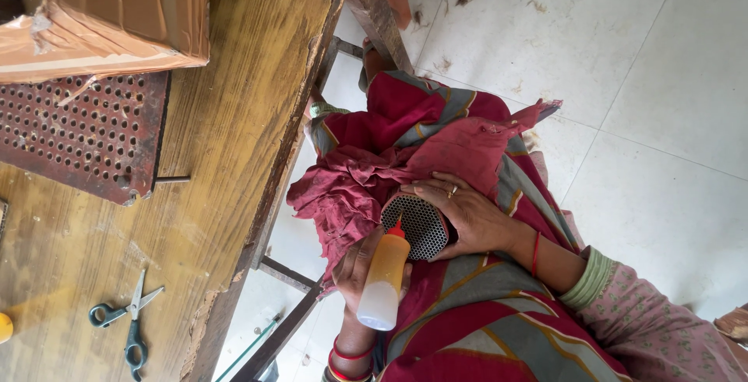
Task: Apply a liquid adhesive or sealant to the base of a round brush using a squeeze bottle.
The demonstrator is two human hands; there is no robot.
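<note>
My left hand (352,271) grips a small squeeze bottle (383,282) of orange liquid. Its red nozzle touches the edge of a round black perforated disc (419,224). My right hand (466,214), with a ring on one finger, cups that disc from the right and holds it on my lap. A crumpled dark red cloth (354,183) lies bunched around the disc and under both hands. Red bangles circle my left wrist, and a red thread circles my right wrist.
A worn wooden table (234,117) runs along the left, carrying a rusty perforated metal plate (82,136), a taped cardboard box (101,15) and scissors (128,321). A yellow object (5,327) shows at the left edge. Pale floor tiles (647,101) lie on the right.
</note>
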